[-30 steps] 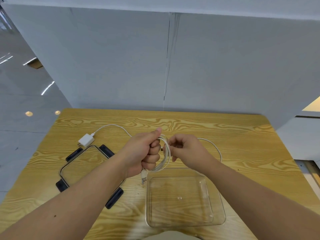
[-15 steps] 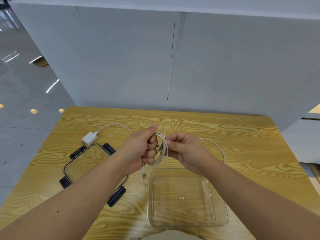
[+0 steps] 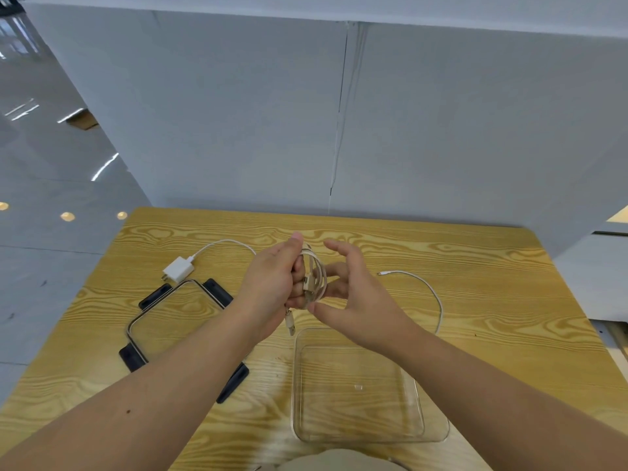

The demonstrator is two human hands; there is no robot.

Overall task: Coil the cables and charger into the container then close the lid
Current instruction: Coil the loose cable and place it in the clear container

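My left hand (image 3: 272, 287) is closed around a coiled beige cable (image 3: 316, 280) held above the table, and a USB plug hangs below the fist. My right hand (image 3: 353, 297) is beside the coil with fingers spread, thumb under it, not gripping. A clear square container (image 3: 438, 430) stands empty just below the hands. Its clear lid with black clips (image 3: 170, 311) lies flat to the left. A white charger (image 3: 178, 269) with its white cable (image 3: 224, 242) lies behind the lid. Part of a white cable (image 3: 431, 294) with a small plug trails on the table to the right.
The wooden table (image 3: 492, 266) ends at a grey partition wall (image 3: 339, 113) behind. Shiny grey floor lies to the left of the table.
My right hand has let go of the cable and opened its fingers. The loose end at the right now lies on the table. The left hand still holds the coil.
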